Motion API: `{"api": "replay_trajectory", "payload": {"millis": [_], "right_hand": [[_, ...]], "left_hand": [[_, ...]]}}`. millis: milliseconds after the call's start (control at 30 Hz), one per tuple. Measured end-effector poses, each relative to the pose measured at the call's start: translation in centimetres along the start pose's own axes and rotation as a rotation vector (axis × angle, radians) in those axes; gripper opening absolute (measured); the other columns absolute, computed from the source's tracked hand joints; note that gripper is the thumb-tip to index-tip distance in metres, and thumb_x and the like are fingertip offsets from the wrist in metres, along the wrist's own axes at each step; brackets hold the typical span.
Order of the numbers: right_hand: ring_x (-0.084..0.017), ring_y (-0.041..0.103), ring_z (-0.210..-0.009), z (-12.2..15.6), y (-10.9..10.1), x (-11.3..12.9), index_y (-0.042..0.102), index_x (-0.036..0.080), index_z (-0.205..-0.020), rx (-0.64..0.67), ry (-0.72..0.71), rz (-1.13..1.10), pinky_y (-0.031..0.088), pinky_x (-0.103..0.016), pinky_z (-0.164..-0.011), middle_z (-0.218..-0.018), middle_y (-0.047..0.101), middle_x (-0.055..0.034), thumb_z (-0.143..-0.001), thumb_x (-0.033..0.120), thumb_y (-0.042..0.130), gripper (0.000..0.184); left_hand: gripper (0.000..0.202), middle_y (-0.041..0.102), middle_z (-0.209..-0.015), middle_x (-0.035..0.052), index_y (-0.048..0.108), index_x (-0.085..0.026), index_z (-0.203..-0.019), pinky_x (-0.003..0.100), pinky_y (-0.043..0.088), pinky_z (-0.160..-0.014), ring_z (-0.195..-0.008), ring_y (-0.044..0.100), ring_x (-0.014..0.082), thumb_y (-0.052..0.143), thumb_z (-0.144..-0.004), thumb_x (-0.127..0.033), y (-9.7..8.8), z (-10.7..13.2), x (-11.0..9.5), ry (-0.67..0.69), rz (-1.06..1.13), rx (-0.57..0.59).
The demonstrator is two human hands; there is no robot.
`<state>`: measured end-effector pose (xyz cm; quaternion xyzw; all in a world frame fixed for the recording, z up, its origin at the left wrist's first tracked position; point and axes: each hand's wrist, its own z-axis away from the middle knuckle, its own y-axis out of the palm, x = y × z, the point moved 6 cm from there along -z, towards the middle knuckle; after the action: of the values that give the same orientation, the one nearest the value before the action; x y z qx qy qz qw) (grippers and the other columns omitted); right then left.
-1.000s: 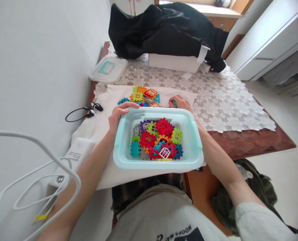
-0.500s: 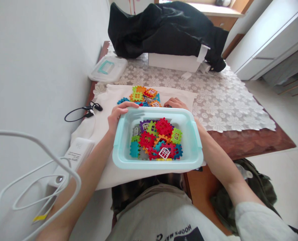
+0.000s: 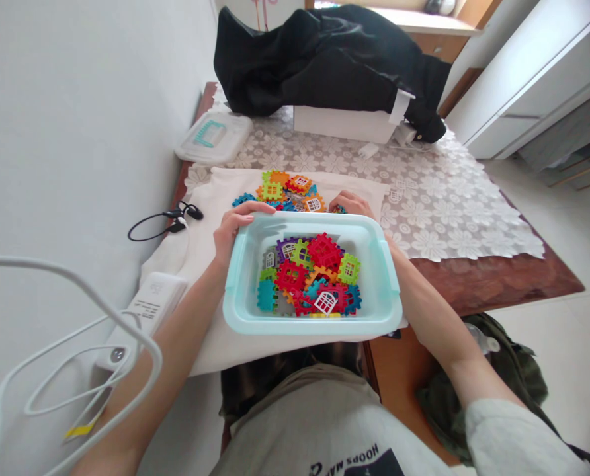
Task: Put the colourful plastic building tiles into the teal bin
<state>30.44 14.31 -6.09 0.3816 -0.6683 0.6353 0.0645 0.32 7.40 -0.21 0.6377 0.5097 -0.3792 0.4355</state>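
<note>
A pale turquoise plastic bin point(image 3: 315, 326) sits before me, holding interlocking plastic building pieces point(image 3: 325, 251) in red, green, blue, orange and purple, some with white window inserts. My left hand point(image 3: 233, 228) grips the bin's far left corner, fingers over the rim. Beyond the far rim lies a pile of similar pieces point(image 3: 272, 192) on white cloth. To the right of that pile, my right hand point(image 3: 353, 202) has its fingers curled around small coloured pieces point(image 3: 338, 209). Its lower part is hidden by the bin, and my right forearm passes along the bin's right side.
White cloth point(image 3: 200, 330) and a lace tablecloth point(image 3: 444, 211) cover the wooden table. A clear lid point(image 3: 214, 137) lies at the back left, near black earphones point(image 3: 176, 217). Black fabric point(image 3: 335, 63) drapes a white box point(image 3: 342, 123). A white cable point(image 3: 77, 277) loops at left.
My right hand has shifted slightly right, and coloured pieces now show beneath its fingers. An orange piece with a white window beside it has moved a little right. The left hand and bin stay put.
</note>
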Motion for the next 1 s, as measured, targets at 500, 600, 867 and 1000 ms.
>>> {"api": "replay_trajectory", "payload": {"millis": [500,600,867,1000], "right_hand": [[-0.022,0.053,-0.093,0.4,-1.8,1.4,0.056,0.028,-0.080,-0.144,0.105,-0.135,0.046,-0.038,-0.094,-0.098,0.073,-0.0021,-0.093,0.073,0.071,0.049],[-0.021,0.051,-0.088,0.4,-2.2,1.8,0.053,0.028,-0.075,-0.248,0.103,-0.182,0.047,-0.038,-0.091,-0.089,0.067,-0.0021,-0.093,0.068,0.071,0.047],[-0.020,0.053,-0.075,0.8,-3.9,1.0,0.052,0.027,-0.077,-0.620,0.170,-0.401,0.050,-0.037,-0.078,-0.075,0.055,-0.0003,-0.091,0.068,0.065,0.045],[-0.020,0.055,-0.071,1.0,-4.5,-0.3,0.047,0.029,-0.081,-0.720,0.233,-0.576,0.053,-0.038,-0.072,-0.077,0.053,-0.0004,-0.090,0.076,0.064,0.050]], "left_hand": [[0.015,0.083,-0.099,0.0052,0.078,-0.023,-0.077,0.034,0.069,-0.075,-0.086,0.078,0.0244,0.073,-0.084,-0.035,-0.2,-0.1,0.3,-0.046,-0.002,-0.026],[0.015,0.083,-0.098,0.0054,0.079,-0.023,-0.079,0.035,0.069,-0.073,-0.086,0.079,0.0250,0.073,-0.084,-0.035,-0.2,-0.2,0.5,-0.063,0.014,-0.007],[0.011,0.083,-0.099,0.0056,0.078,-0.022,-0.076,0.035,0.069,-0.076,-0.089,0.080,0.0257,0.073,-0.081,-0.031,0.1,0.1,0.1,-0.053,0.020,-0.023],[0.014,0.084,-0.096,0.0063,0.080,-0.022,-0.078,0.034,0.068,-0.072,-0.083,0.079,0.0248,0.070,-0.079,-0.032,0.3,0.0,0.0,-0.097,0.033,-0.010]]}}
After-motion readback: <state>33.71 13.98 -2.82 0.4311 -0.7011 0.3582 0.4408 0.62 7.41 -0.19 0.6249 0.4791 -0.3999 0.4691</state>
